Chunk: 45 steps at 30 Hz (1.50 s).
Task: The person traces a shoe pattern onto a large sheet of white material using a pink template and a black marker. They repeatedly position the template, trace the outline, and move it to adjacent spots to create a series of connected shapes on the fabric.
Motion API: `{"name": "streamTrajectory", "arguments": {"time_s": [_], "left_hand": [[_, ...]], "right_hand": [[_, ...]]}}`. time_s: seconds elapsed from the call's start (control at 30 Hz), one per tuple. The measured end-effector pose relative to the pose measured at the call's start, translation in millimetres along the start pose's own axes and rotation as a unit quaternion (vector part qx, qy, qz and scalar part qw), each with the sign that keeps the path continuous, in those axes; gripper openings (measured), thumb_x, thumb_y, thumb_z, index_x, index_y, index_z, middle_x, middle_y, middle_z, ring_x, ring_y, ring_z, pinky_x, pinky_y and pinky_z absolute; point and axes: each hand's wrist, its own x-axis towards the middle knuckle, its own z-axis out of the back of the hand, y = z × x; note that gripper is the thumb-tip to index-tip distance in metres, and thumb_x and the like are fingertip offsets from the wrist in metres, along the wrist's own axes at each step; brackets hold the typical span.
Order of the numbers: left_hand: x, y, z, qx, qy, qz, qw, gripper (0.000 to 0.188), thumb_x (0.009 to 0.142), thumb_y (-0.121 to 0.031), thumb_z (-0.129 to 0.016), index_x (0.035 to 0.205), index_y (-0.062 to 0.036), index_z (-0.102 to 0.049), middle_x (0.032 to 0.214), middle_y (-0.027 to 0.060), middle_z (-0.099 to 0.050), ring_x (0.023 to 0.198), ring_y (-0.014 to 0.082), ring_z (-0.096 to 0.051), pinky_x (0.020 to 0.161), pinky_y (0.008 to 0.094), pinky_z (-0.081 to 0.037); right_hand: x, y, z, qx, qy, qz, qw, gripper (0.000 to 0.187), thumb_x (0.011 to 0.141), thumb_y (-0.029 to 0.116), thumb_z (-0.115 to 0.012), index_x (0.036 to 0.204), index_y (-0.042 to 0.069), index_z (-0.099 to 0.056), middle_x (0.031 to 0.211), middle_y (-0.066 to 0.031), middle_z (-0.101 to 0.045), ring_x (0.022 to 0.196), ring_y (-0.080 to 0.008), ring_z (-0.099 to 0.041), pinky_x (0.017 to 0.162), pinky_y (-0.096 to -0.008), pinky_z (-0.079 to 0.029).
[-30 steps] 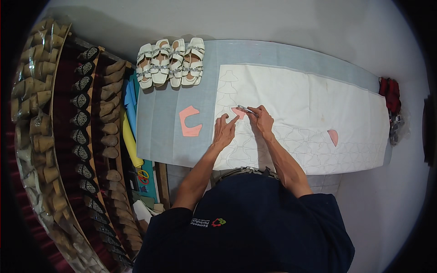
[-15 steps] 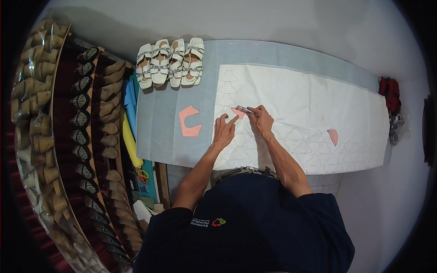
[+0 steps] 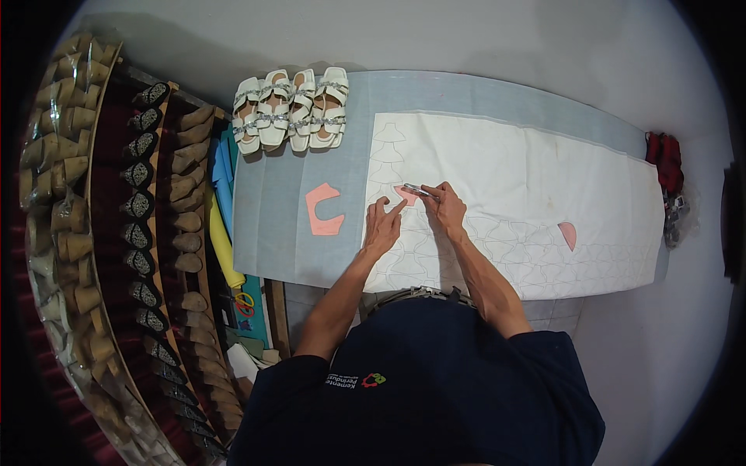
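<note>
A white sheet of material (image 3: 497,155) lies over the table, with rows of outlined shapes drawn on it. Near its left side, my left hand (image 3: 381,227) rests with fingers spread, a fingertip pressing on a small pink template (image 3: 409,199). My right hand (image 3: 449,208) is closed around a silver pen (image 3: 418,190), whose tip is at the template's upper edge. Part of the template is covered by the fingers and pen. A pink C-shaped template (image 3: 315,211) lies left of my hands, and a pink half-round template (image 3: 568,236) sits farther right on the sheet.
White sandals (image 3: 273,109) stand at the table's far left on a grey-blue cover (image 3: 272,179). Racks of wooden shoe lasts (image 3: 74,155) and dark patterned shoe pieces (image 3: 138,202) line the left. Scissors (image 3: 245,304) and rolled yellow material (image 3: 221,245) are beside the table. A wall rises behind.
The view has shifted very slightly. The pen has moved only a little along the template's upper edge; my left hand stays in place.
</note>
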Motion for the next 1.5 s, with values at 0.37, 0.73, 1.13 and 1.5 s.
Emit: {"name": "streamTrajectory", "arguments": {"time_s": [0.37, 0.73, 1.13, 1.5], "left_hand": [[-1.8, 2.7, -3.1, 0.005, -0.032, -0.023, 0.999, 0.046, 0.098, -0.010, -0.061, 0.143, -0.0205, -0.068, 0.137, 0.0203, -0.051, 0.118, 0.0408, -0.051, 0.100, 0.0533, -0.045], [4.9, -9.6, 5.6, 0.108, 0.010, -0.052, 0.993, 0.046, 0.093, -0.005, -0.061, 0.139, -0.0096, -0.067, 0.144, 0.0194, -0.052, 0.121, 0.0369, -0.050, 0.102, 0.0491, -0.044], [56.8, -75.7, -35.3, 0.122, 0.185, 0.175, 0.959, 0.095, 0.084, -0.019, -0.079, 0.158, 0.0138, -0.028, 0.152, 0.0408, -0.039, 0.114, 0.0453, -0.070, 0.090, 0.0480, -0.061], [39.0, -92.8, -47.9, 0.057, 0.214, 0.221, 0.950, 0.090, 0.100, -0.050, -0.062, 0.156, 0.0146, -0.032, 0.157, 0.0440, -0.032, 0.115, 0.0438, -0.071, 0.103, 0.0519, -0.054]], "right_hand": [[-2.2, 9.9, 6.6, 0.004, 0.009, -0.009, 1.000, 0.032, 0.095, 0.028, -0.072, 0.126, 0.028, -0.080, 0.102, -0.0002, -0.067, 0.083, -0.0255, -0.070, 0.070, -0.0418, -0.055], [3.3, 7.7, 4.6, 0.004, 0.038, -0.016, 0.999, 0.034, 0.098, 0.042, -0.071, 0.128, 0.027, -0.079, 0.104, -0.0007, -0.068, 0.088, -0.0273, -0.071, 0.072, -0.0424, -0.055], [58.4, 40.9, 40.3, 0.299, 0.012, -0.039, 0.953, 0.044, 0.110, 0.039, -0.060, 0.108, -0.003, -0.071, 0.082, -0.0057, -0.064, 0.076, -0.0147, -0.057, 0.070, -0.0318, -0.048], [48.0, 52.7, 40.6, 0.136, 0.262, 0.113, 0.949, 0.056, 0.108, 0.054, -0.056, 0.101, 0.001, -0.077, 0.077, -0.0134, -0.072, 0.069, -0.0262, -0.066, 0.069, -0.0386, -0.053]]}}
